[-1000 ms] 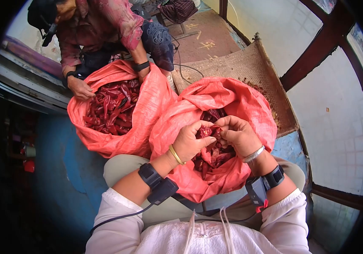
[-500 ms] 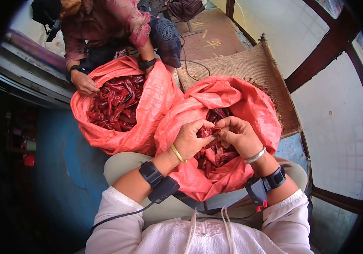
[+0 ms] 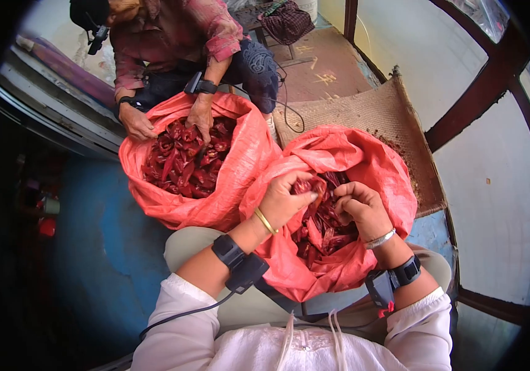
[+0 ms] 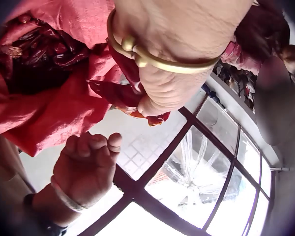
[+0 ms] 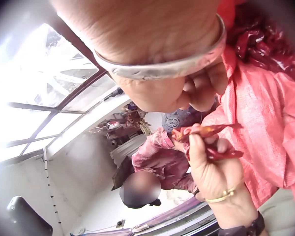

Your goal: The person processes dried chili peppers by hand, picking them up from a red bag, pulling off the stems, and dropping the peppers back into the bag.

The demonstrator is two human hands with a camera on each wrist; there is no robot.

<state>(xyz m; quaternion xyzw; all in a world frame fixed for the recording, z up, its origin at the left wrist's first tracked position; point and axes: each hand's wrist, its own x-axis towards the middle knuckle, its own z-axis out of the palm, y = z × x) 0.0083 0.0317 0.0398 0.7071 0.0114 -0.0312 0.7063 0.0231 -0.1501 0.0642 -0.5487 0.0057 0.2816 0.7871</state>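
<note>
Dried red chillies (image 4: pixel 119 94) are pinched between the thumb and curled fingers of my left hand (image 3: pixel 283 203); in the right wrist view the same hand (image 5: pixel 219 174) shows more than one chilli (image 5: pixel 206 131). To its right, apart from it, is my right hand (image 3: pixel 365 213), over the same sack's mouth. Its fingers are curled, and no object shows in them in the left wrist view (image 4: pixel 86 169); its fingertips are partly hidden. Beneath both hands, a pink-red woven sack (image 3: pixel 395 179) holds a heap of red chillies (image 3: pixel 320 232).
A second pink-red sack (image 3: pixel 252 139) of chillies touches this one at the left. Across it sits another person (image 3: pixel 166 43), both hands at its chillies. A woven mat (image 3: pixel 357 108) with scattered bits lies behind, and a framed window wall (image 3: pixel 487 179) stands at the right.
My hands, close together over the sack before, have drawn apart, with the chillies still in the left. The other person's hand has lifted into clearer view above their sack. The head view has shifted.
</note>
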